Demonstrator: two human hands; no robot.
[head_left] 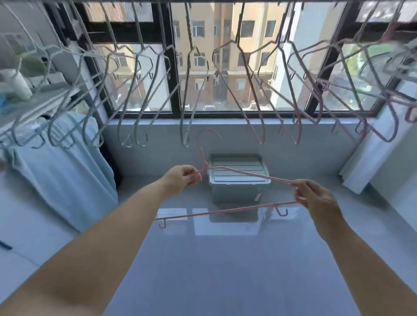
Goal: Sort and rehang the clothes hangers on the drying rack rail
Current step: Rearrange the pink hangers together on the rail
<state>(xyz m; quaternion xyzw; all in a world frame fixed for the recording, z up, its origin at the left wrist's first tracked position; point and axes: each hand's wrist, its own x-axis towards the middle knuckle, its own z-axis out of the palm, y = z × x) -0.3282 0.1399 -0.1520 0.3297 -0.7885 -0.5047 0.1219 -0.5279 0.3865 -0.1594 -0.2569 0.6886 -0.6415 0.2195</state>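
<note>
A thin pink hanger [228,211] is held out in front of me at waist height, with its hook pointing up and to the left. My left hand [181,178] pinches it at the neck just below the hook. My right hand [316,196] grips its right shoulder corner. Above, the rack rail [225,1] runs along the top edge of the view. Several pale blue-grey hangers [135,90] hang from its left half. Several pink hangers [293,94] hang from its right half.
A lidded grey-green plastic box [237,178] stands on the glossy tiled floor against the low wall under the window. A light blue cloth [63,171] covers an appliance at the left. A shelf with a white bottle [15,83] is at the upper left.
</note>
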